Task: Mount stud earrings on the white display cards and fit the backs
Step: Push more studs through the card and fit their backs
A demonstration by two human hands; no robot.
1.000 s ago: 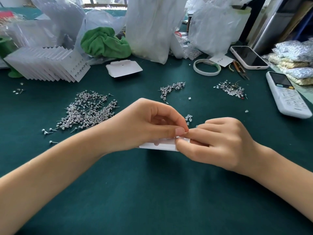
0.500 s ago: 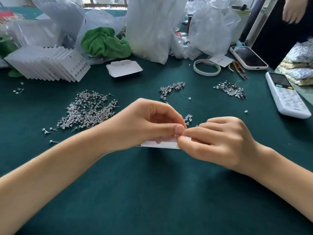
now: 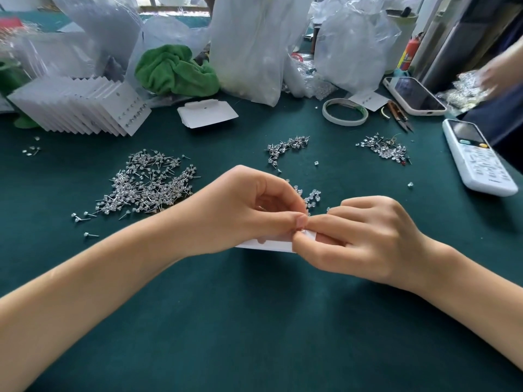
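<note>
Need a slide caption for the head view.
Both hands pinch a white display card above green felt, stud earrings piled left.

Green-covered table bears stud heaps, card stack, tape, remote.

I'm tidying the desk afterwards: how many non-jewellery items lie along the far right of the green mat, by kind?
Tape roll: 1
Small snips: 1
Smartphone: 1
White remote: 1
Total: 4
</note>
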